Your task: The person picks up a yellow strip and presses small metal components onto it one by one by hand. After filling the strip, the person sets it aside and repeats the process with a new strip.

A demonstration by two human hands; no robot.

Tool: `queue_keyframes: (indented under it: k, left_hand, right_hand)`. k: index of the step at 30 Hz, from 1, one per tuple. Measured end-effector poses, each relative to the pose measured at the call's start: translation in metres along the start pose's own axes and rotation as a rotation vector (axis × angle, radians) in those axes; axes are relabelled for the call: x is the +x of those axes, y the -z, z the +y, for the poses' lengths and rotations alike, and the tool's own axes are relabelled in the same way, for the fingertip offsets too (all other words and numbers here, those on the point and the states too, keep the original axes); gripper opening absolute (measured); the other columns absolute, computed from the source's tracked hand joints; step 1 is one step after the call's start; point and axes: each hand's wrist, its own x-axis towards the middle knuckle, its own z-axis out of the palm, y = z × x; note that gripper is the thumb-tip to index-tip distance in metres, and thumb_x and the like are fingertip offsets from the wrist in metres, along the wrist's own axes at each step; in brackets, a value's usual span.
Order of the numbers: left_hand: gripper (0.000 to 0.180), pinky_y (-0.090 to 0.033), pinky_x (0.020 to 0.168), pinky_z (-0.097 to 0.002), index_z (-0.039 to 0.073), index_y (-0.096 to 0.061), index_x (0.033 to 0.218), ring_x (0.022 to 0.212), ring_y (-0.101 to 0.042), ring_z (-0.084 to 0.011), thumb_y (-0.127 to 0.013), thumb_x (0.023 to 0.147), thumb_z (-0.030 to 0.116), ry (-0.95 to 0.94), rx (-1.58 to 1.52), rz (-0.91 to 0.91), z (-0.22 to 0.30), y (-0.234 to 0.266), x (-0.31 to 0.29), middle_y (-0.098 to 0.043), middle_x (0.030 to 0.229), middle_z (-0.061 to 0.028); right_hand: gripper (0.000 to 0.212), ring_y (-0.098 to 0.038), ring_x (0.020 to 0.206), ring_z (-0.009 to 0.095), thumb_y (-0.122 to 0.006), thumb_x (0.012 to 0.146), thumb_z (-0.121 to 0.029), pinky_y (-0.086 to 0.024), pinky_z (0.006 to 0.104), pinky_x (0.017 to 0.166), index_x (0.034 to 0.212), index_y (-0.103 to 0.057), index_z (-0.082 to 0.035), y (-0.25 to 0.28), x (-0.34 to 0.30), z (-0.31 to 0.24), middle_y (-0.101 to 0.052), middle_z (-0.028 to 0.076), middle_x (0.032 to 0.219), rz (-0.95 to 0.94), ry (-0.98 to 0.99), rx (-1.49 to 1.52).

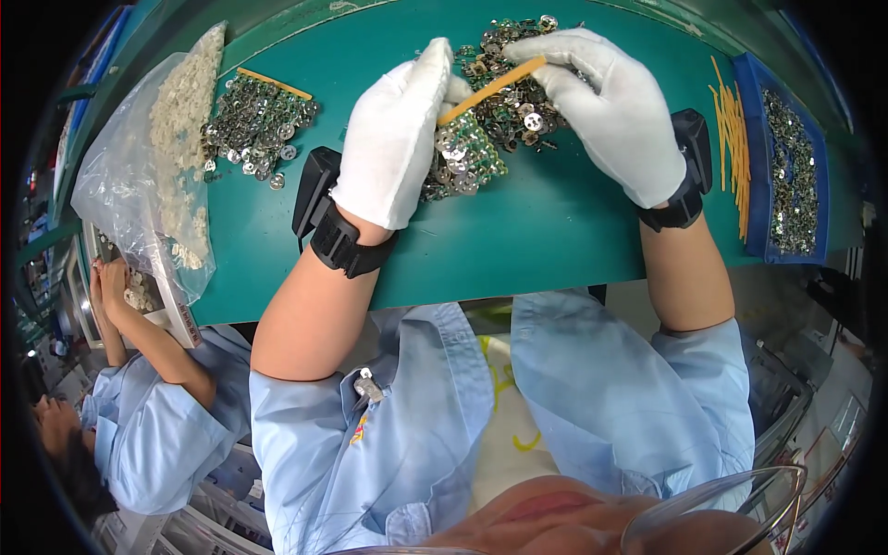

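Loading, prob.: my L hand (393,139) grips yellow strip (495,90) w/ disc-bearing boards (474,155); R hand (610,111) pinches tip; next likely needs steady hold.

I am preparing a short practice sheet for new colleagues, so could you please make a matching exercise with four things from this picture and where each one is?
Things
1. Tray
2. Single yellow stick
3. Clear plastic bag
4. Bunch of yellow sticks

Places
A. At the left end of the green table
B. Lying just left of a blue container
C. At the right end, with small metal parts in it
D. Between the left hand and the right hand

Right pairs: 1-C, 2-D, 3-A, 4-B
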Motion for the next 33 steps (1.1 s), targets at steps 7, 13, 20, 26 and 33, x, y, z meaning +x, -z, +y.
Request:
queue_keyframes:
  k: [7, 13, 20, 26, 33]
  left_hand:
    - [0.044, -0.035, 0.064, -0.0227, 0.002, -0.061, 0.076, 0.068, -0.043, -0.0078, -0.048, 0.096, 0.039, 0.048, -0.061, 0.122, -0.009, 0.005, 0.002, -0.052, 0.069, 0.001]
    - [0.043, -0.038, 0.067, -0.0228, 0.002, -0.063, 0.082, 0.07, -0.046, -0.0077, -0.047, 0.096, 0.039, 0.045, -0.038, 0.105, -0.002, 0.005, -0.001, -0.054, 0.073, 0.0005]
    - [0.033, -0.04, 0.073, -0.0222, 0.001, -0.062, 0.095, 0.076, -0.049, -0.0066, -0.051, 0.096, 0.032, -0.04, -0.078, -0.098, 0.007, -0.007, -0.008, -0.057, 0.083, 0.0022]
    - [0.028, -0.039, 0.073, -0.0205, 0.0, -0.061, 0.101, 0.078, -0.047, -0.0045, -0.054, 0.095, 0.027, 0.032, -0.269, -0.256, -0.008, 0.007, -0.001, -0.055, 0.084, 0.0029]
    - [0.028, -0.039, 0.072, -0.0197, 0.0, -0.061, 0.102, 0.078, -0.045, -0.0038, -0.054, 0.095, 0.027, 0.085, -0.324, -0.232, -0.008, 0.003, -0.001, -0.055, 0.084, 0.0027]
  right_hand:
    - [0.017, -0.057, 0.073, 0.012, -0.066, 0.081, -0.009, -0.044, 0.0241, 0.066, 0.097, -0.067, -0.001, -0.003, -0.004, -0.01, -0.061, 0.004, 0.082, -0.102, 0.233, -0.081]
    - [0.014, -0.056, 0.073, 0.011, -0.066, 0.083, -0.01, -0.044, 0.0237, 0.066, 0.093, -0.066, -0.001, -0.013, -0.008, -0.008, -0.061, 0.004, 0.081, -0.138, 0.507, -0.224]
    - [0.019, -0.054, 0.074, 0.008, -0.067, 0.085, -0.016, -0.042, 0.0216, 0.068, 0.093, -0.064, 0.001, -0.004, -0.002, 0.003, -0.06, 0.002, 0.081, -0.083, -0.236, 0.353]
    - [0.02, -0.052, 0.075, 0.008, -0.066, 0.086, -0.017, -0.041, 0.0207, 0.068, 0.093, -0.064, 0.002, 0.001, -0.006, 0.004, -0.059, 0.001, 0.081, -0.115, -0.141, 0.353]
    - [0.018, -0.051, 0.072, 0.008, -0.065, 0.087, -0.016, -0.041, 0.0211, 0.066, 0.092, -0.064, 0.001, 0.001, -0.006, 0.004, -0.058, 0.001, 0.08, -0.142, -0.132, 0.379]
